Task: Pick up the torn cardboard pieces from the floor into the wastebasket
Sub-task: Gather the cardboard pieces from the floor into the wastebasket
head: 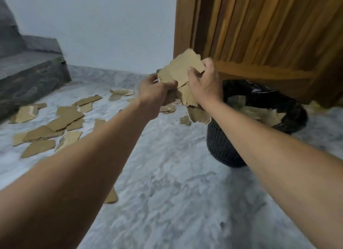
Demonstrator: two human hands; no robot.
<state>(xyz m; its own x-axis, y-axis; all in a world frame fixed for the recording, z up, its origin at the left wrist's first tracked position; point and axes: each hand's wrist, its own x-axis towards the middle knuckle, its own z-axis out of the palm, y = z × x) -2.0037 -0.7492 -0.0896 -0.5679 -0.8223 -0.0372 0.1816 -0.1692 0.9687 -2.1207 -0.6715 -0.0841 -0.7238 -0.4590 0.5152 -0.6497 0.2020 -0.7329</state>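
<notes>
Both hands hold a bunch of torn brown cardboard pieces (182,67) in the air, just left of the wastebasket. My left hand (155,92) grips the bunch's left edge. My right hand (206,83) grips its right side, thumb on top. Lower pieces of the bunch hang down below my right wrist, near the basket's rim. The wastebasket (222,146) is a dark mesh bin lined with a black bag (259,92), and cardboard lies inside it. Several more torn pieces (61,121) are scattered on the marble floor at the left.
A wooden door (259,35) stands right behind the basket. Dark stone steps (31,70) rise at the far left against a white wall. One cardboard piece (111,196) lies on the floor under my left forearm. Grey-white marble floor (176,183) spreads in front.
</notes>
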